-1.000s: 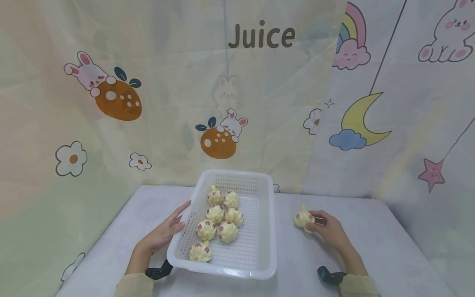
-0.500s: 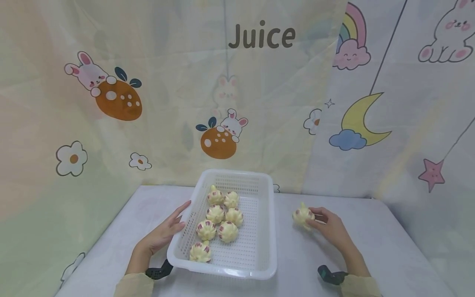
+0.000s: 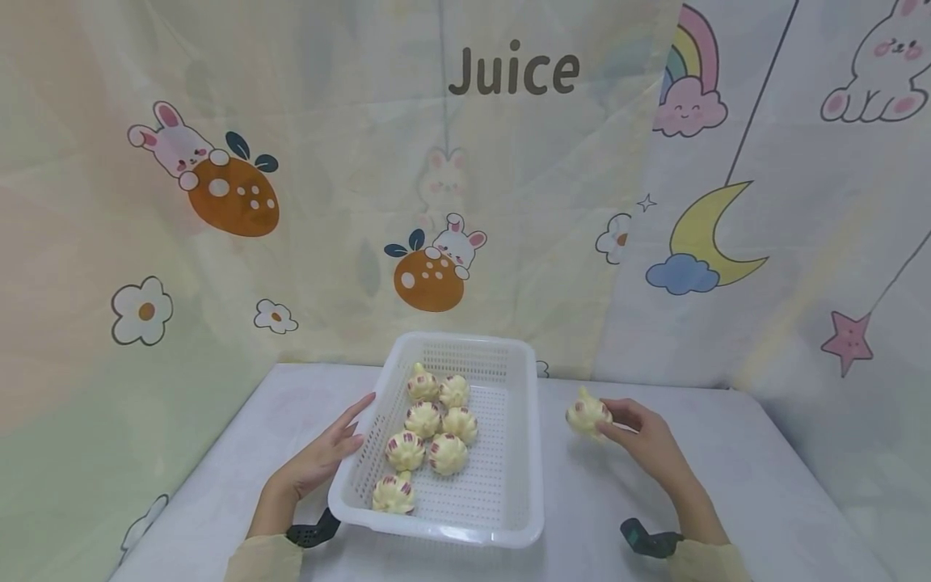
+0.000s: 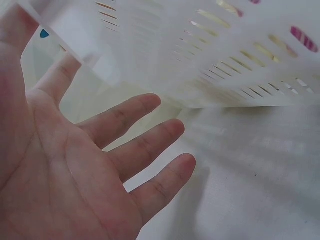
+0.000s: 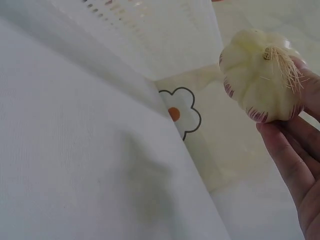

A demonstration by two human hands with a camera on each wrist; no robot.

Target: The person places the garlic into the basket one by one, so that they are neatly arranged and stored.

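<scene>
My right hand (image 3: 643,436) pinches a garlic bulb (image 3: 587,414) between thumb and fingers, to the right of the basket. In the right wrist view the garlic bulb (image 5: 260,75) shows its root tuft and purple streaks, and a shadow falls on the table below it. A white plastic basket (image 3: 529,453) stands in the middle, with several garlic bulbs (image 3: 423,420) gathered along its left side. My left hand (image 3: 320,453) rests at the basket's left rim. Its fingers (image 4: 150,150) are spread and fairly straight, thumb and index fingertips right at the rim in the left wrist view.
The white table (image 3: 618,501) spreads on both sides of the basket. Behind it hangs a printed cloth (image 3: 327,202) with rabbits, flowers and a moon. A black wrist device (image 3: 650,540) sits on the right wrist, another (image 3: 314,530) on the left.
My right hand has raised the garlic bulb off the table and shifted it slightly left, toward the basket. The left hand and the basket stay put.
</scene>
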